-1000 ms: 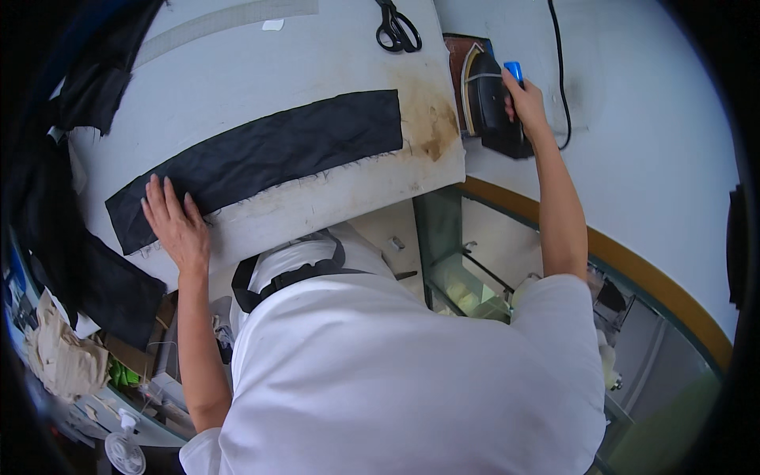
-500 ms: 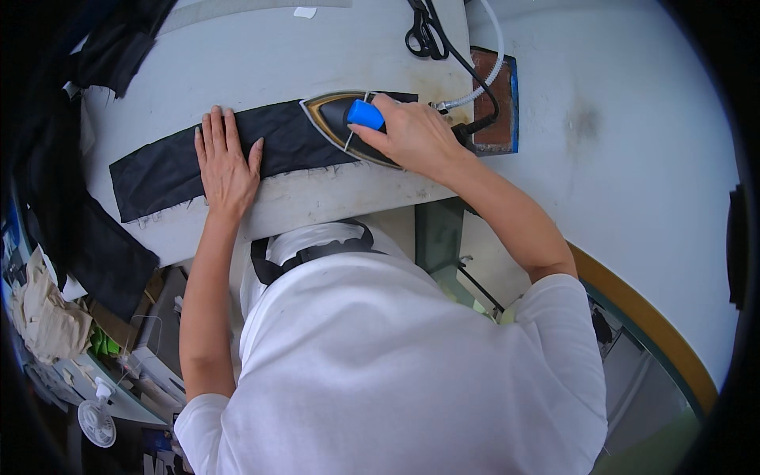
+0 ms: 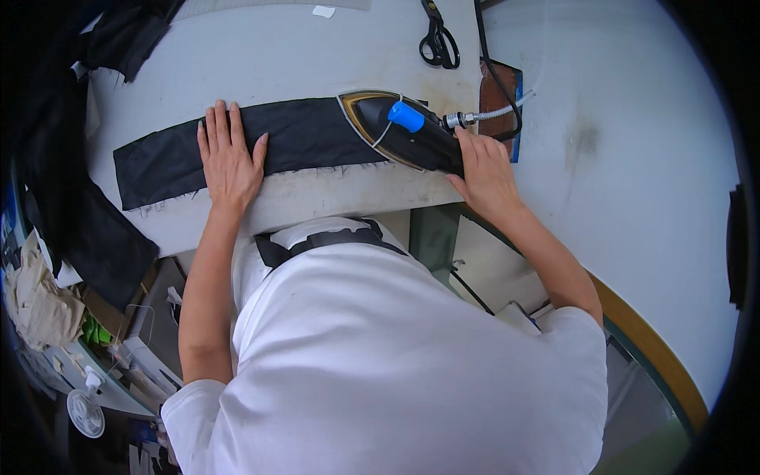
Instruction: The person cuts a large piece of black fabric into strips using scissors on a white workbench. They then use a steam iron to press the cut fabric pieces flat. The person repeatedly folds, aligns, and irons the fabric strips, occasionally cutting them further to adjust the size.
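A long strip of black cloth with a frayed near edge lies flat across the pale padded board. My left hand is spread flat on its left part, fingers pointing away from me. Over the strip's right end rests a steam iron, its tip toward the left and a blue sleeve on its handle. At the iron's rear, my right hand is closed around the back end of the handle, behind the blue sleeve. The iron hides the cloth beneath it.
Black scissors lie beyond the iron. A reddish-brown pad with a blue edge sits at the board's right, under the iron's hose and cord. More black cloth hangs off the left side. A white fan stands lower left.
The iron has slid right along the strip. My right hand has shifted back from the blue sleeve to the handle's rear end. My left hand stays flat on the cloth.
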`<action>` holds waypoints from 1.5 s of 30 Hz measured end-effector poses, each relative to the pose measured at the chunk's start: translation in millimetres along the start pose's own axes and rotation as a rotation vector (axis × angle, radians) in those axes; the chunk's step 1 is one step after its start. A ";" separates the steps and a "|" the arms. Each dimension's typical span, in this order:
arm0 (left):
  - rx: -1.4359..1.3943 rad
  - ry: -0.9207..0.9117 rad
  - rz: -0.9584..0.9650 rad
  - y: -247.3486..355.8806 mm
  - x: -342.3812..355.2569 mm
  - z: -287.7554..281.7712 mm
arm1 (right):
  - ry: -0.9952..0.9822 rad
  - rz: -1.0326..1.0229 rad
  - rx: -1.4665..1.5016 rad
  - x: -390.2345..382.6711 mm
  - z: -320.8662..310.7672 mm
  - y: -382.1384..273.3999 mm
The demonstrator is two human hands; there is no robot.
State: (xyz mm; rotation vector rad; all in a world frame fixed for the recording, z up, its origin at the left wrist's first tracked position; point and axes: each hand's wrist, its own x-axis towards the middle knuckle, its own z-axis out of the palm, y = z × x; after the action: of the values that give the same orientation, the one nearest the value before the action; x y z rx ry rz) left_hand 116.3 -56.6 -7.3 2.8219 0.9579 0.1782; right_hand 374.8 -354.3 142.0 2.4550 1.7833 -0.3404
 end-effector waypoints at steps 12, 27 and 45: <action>-0.021 0.010 -0.002 -2.8 -1.6 -0.7 | 0.034 -0.083 0.243 43.2 -8.6 -12.4; 0.077 0.113 -0.209 -83.7 -17.1 -3.5 | -0.219 0.054 0.446 143.0 -2.4 -139.6; 0.156 0.135 -0.358 -175.3 -23.2 -17.5 | -0.186 0.141 0.616 163.4 -4.0 -203.1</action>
State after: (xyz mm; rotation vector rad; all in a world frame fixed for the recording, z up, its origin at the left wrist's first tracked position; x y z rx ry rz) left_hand -8.8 68.4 -24.1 2.7383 1.5479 0.2608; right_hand 231.0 -137.9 120.3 2.7782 1.5853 -1.2177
